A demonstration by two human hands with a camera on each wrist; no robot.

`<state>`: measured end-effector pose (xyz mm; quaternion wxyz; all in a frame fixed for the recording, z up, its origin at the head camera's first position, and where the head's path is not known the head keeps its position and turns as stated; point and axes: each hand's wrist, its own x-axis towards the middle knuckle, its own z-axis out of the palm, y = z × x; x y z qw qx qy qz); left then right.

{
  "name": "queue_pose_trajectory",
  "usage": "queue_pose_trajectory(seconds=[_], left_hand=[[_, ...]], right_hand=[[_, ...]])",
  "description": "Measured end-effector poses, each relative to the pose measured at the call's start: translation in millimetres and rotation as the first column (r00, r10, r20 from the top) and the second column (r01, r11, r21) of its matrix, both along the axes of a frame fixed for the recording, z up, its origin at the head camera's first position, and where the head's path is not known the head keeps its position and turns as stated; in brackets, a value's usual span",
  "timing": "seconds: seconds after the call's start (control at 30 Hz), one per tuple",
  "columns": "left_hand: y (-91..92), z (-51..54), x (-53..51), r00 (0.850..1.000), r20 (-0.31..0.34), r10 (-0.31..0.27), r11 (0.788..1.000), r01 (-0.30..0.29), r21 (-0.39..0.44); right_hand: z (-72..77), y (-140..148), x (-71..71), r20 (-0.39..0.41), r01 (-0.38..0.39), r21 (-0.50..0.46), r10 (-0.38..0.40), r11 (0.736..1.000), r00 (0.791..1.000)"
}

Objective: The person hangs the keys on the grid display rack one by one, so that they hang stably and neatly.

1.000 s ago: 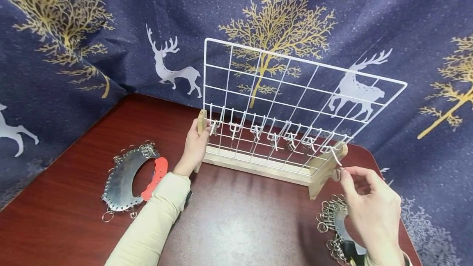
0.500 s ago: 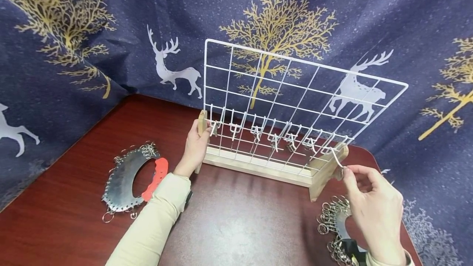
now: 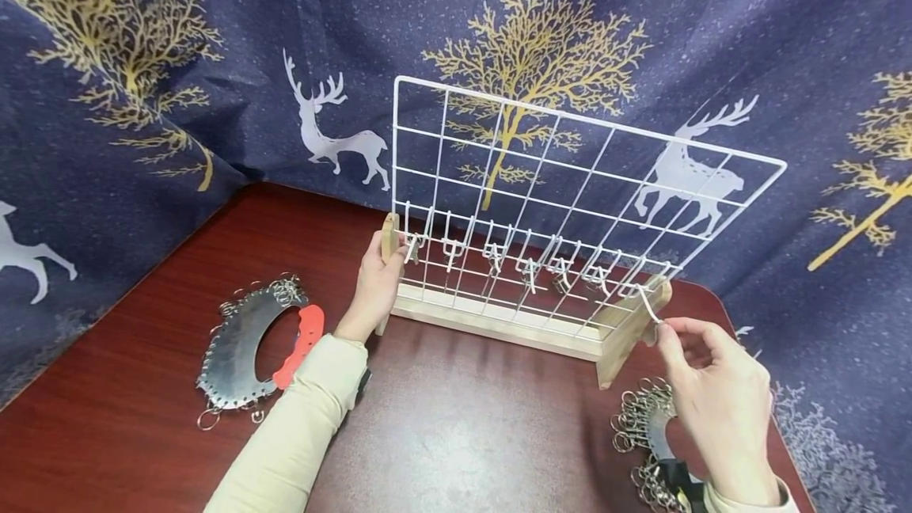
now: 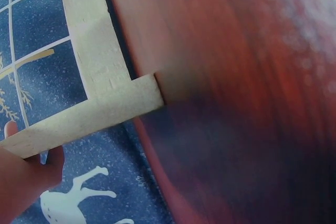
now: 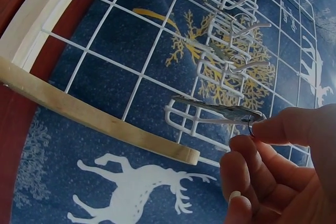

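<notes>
A white wire grid rack (image 3: 590, 169) in a wooden stand (image 3: 499, 329) stands on the table, with a row of white hooks, several bearing keys. My left hand (image 3: 374, 279) grips the stand's left wooden side post (image 4: 89, 116). At the right end, my right hand (image 3: 723, 398) pinches the small ring (image 5: 250, 128) of a key (image 5: 223, 108) between thumb and index finger. This ring is at the tip of the rightmost hook (image 3: 648, 307), and the key lies along the hook. Whether the ring encircles the hook tip, I cannot tell.
Left on the table (image 3: 456, 434) lies a curved metal plate (image 3: 235, 355) with a red handle (image 3: 302, 344) and rings along its edge. A similar plate (image 3: 659, 430) with many keys or rings lies under my right forearm. A deer-patterned cloth (image 3: 342, 14) hangs behind.
My right hand has brought the key's ring slightly up to the tip of the rightmost hook. My left hand has stayed on the side post.
</notes>
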<state>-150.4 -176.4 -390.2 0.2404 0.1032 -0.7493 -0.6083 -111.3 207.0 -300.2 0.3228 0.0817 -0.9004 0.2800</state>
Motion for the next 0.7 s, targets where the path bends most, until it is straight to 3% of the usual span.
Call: queue_pose_trajectory(seconds=[0.7], left_hand=[[0.2, -0.2, 0.1, 1.000, -0.008, -0.009, 1.000, 0.010, 0.017]], right_hand=[[0.5, -1.3, -2.3, 0.048, 0.015, 0.030, -0.017, 0.999, 0.999]])
